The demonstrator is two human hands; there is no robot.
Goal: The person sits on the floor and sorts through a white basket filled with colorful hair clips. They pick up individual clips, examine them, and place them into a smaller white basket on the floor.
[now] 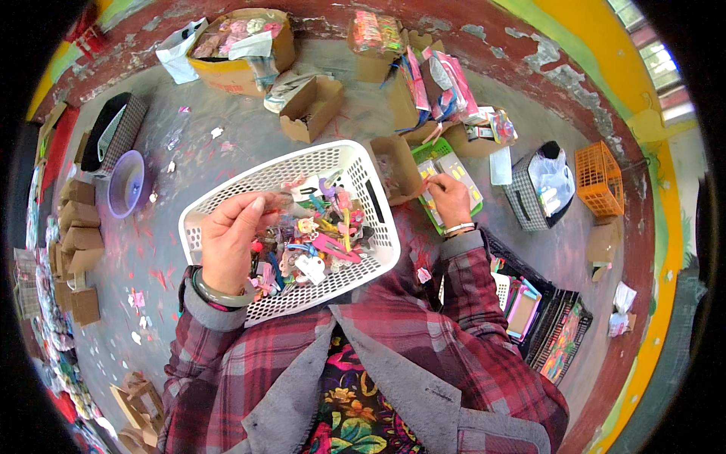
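A white plastic basket (388, 238) rests in front of me, heaped with small colourful hair clips (329, 246). Over its left part is my left hand (231, 234), thumb and fingers pinched together; a faint greyish thing shows at the fingertips, too unclear to name. To the right, my right hand (451, 198) is above the near part of a green basket (477, 206) that contains pale cards with yellow pieces. Its fingers are closed, with a bit of reddish something at the tips that I cannot make out. An open cardboard box (397, 170) stands between the two baskets.
Black crates (544, 318) sit by my right elbow. Farther right are a checked fabric bin (525, 197) and an orange crate (600, 178). A purple basin (127, 184) lies left. Filled boxes (249, 68) line the far wall; scraps dot the floor.
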